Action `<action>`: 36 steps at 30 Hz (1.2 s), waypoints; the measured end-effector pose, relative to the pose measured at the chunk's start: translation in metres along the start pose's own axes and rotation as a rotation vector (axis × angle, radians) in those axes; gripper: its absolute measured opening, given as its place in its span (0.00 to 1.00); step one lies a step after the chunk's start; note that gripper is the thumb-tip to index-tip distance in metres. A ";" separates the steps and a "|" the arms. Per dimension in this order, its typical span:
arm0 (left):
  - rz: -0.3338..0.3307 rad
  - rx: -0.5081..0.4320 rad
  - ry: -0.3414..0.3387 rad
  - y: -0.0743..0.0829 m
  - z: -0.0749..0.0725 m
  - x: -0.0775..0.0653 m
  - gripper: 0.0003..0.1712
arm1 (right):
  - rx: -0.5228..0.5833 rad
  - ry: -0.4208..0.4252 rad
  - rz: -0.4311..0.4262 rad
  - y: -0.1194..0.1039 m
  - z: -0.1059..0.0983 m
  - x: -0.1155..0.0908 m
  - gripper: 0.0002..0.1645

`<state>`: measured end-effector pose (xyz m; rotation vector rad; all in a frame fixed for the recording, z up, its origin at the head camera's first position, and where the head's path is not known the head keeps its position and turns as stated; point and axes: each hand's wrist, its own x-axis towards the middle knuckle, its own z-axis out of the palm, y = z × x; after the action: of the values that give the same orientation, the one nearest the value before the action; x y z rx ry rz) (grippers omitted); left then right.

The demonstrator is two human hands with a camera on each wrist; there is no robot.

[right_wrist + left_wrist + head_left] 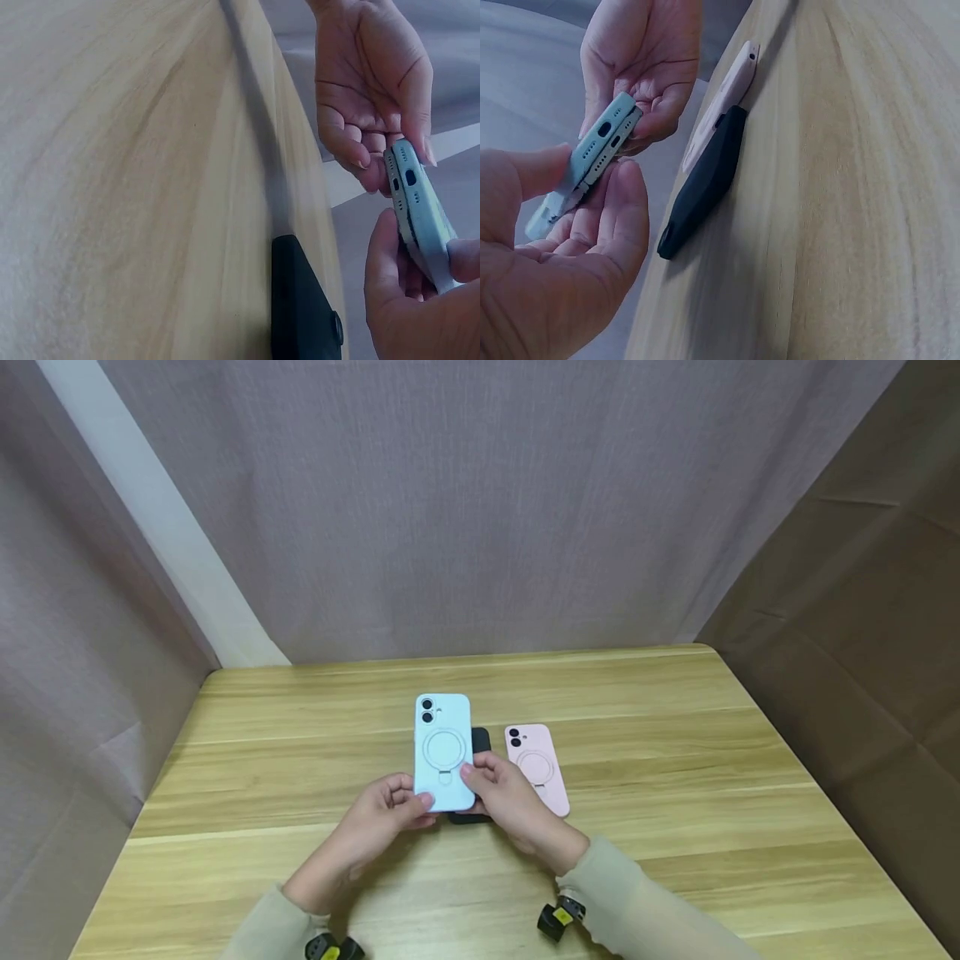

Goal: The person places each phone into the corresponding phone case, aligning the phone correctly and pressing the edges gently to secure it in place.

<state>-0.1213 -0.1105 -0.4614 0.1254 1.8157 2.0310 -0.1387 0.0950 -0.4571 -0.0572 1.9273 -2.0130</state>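
A light blue phone case [444,718] with a ring on its back is held above the table, camera end pointing away. My left hand [375,817] pinches its lower left corner, thumb on the back. On the lower right side my right hand [517,802] grips it, thumb also on the back. In the left wrist view, a second edge with its own port, apparently a phone [616,140], lies against the case's underside. A dark gap between the two edges also shows in the right wrist view, beside the case [427,217]. The phone's other face is hidden.
A black phone case [705,184] lies on the table behind and below the held case, partly covered in the head view. To its right lies a pink phone case [536,768] with a ring. Grey curtains [480,510] rise beyond the wooden table [675,735].
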 end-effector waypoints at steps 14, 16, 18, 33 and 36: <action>0.015 0.013 0.004 -0.003 -0.005 -0.001 0.15 | 0.009 -0.045 0.044 0.000 0.001 -0.001 0.20; 0.002 0.006 -0.017 -0.003 -0.006 0.000 0.16 | -0.006 -0.043 0.044 -0.001 0.001 -0.001 0.19; -0.012 0.004 -0.037 -0.002 -0.007 0.001 0.18 | -0.028 -0.042 0.040 -0.001 0.000 -0.001 0.17; 0.012 -0.067 0.213 0.011 -0.007 0.004 0.14 | -0.066 -0.151 0.103 -0.003 0.007 -0.009 0.18; 0.023 -0.088 0.235 0.011 -0.007 0.004 0.13 | -0.048 -0.162 0.099 -0.003 0.007 -0.010 0.17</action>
<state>-0.1300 -0.1162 -0.4527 -0.1238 1.8626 2.2172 -0.1280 0.0911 -0.4520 -0.1304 1.8404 -1.8387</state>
